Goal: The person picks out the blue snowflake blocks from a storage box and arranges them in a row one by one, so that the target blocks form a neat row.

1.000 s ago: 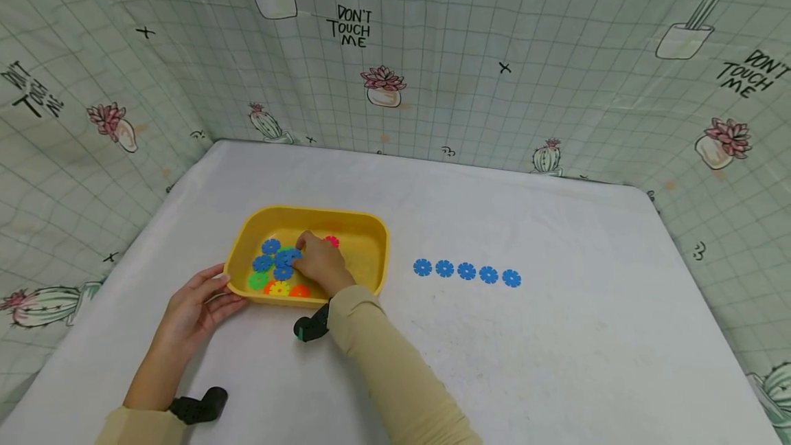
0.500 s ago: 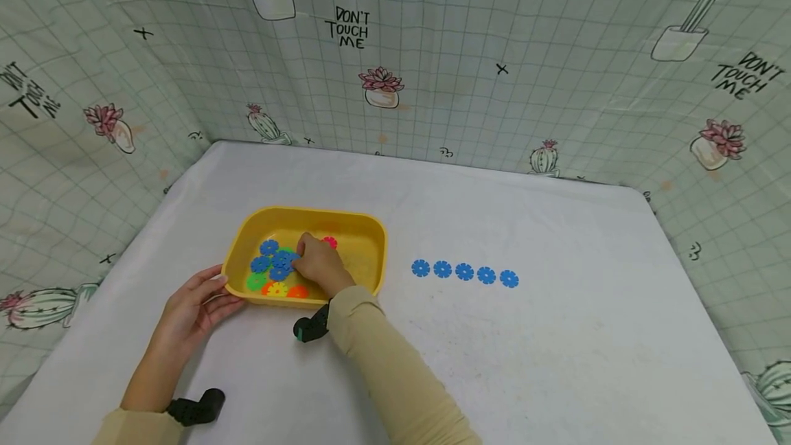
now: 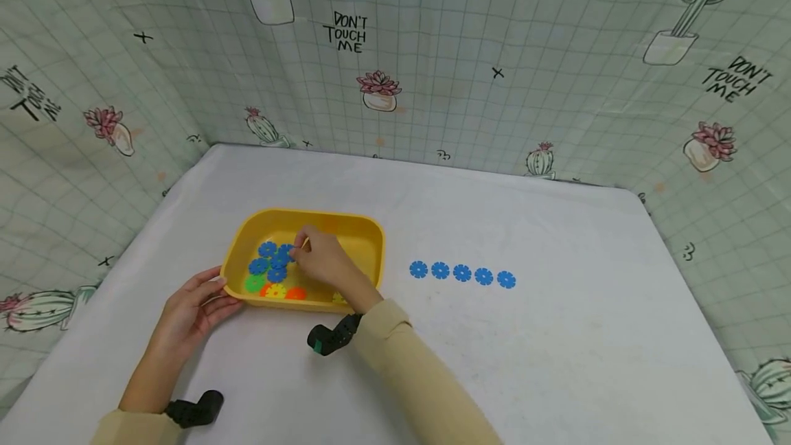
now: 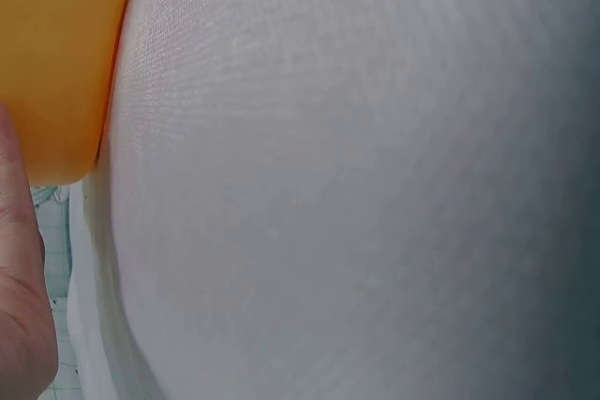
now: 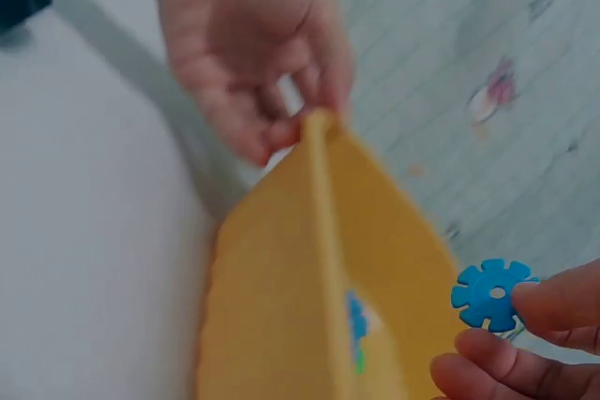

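Observation:
My left hand (image 3: 193, 311) grips the left front corner of a yellow plastic tray (image 3: 361, 246), its thumb at the rim and fingers against the outside. In the left wrist view, part of that hand (image 4: 21, 316) is beside the tray wall (image 4: 61, 53). Over the tray's left half, my right hand (image 3: 324, 259) pinches a blue notched plastic disc. The right wrist view shows this snowflake disc (image 5: 476, 304) between thumb and fingertips, above the tray's inside. Below it lie several loose blue discs (image 3: 258, 266), a green disc (image 3: 254, 283), a yellow disc (image 3: 275, 291) and orange ones.
To the right of the tray, several blue snowflake discs (image 3: 484, 276) lie in a spaced row on the white tabletop (image 3: 556, 335). A printed cloth (image 3: 445, 88) hangs behind the table and along its sides.
The right hand has lifted slightly from the pile with a blue disc between its fingertips, and its wrist has shifted right. The left hand stays on the tray corner. The head view tilts slightly.

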The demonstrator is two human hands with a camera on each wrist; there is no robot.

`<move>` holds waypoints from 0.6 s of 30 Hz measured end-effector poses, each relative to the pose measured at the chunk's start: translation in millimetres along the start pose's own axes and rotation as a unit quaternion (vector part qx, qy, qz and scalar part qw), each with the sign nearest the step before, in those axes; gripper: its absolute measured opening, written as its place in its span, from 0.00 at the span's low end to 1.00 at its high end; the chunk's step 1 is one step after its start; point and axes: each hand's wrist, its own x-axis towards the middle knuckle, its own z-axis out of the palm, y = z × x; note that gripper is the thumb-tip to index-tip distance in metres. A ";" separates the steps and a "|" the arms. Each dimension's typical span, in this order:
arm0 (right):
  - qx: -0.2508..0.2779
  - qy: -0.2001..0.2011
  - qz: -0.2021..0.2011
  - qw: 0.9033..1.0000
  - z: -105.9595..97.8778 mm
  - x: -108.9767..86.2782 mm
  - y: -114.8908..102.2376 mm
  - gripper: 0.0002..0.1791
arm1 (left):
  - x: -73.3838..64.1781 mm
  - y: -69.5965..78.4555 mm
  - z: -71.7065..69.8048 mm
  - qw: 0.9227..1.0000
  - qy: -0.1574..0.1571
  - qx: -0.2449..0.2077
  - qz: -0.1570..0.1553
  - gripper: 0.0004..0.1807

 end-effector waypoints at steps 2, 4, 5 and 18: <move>0.027 0.009 -0.035 0.999 -8.2 -12.8 -2.2 0.07 | 0.0 -0.8 -0.2 1.000 -0.001 -0.002 0.002 0.07; 0.054 0.016 -0.066 0.996 -15.9 -25.2 -2.9 0.07 | -0.1 -1.4 -0.5 1.000 0.000 -0.003 0.003 0.07; 0.064 0.019 -0.080 0.995 -19.5 -31.4 -2.4 0.07 | -0.1 -1.6 -0.7 1.000 0.000 -0.004 0.003 0.07; 0.185 0.066 -0.082 0.977 -51.8 -93.7 26.0 0.09 | 0.3 0.0 0.7 1.000 0.005 -0.003 0.001 0.07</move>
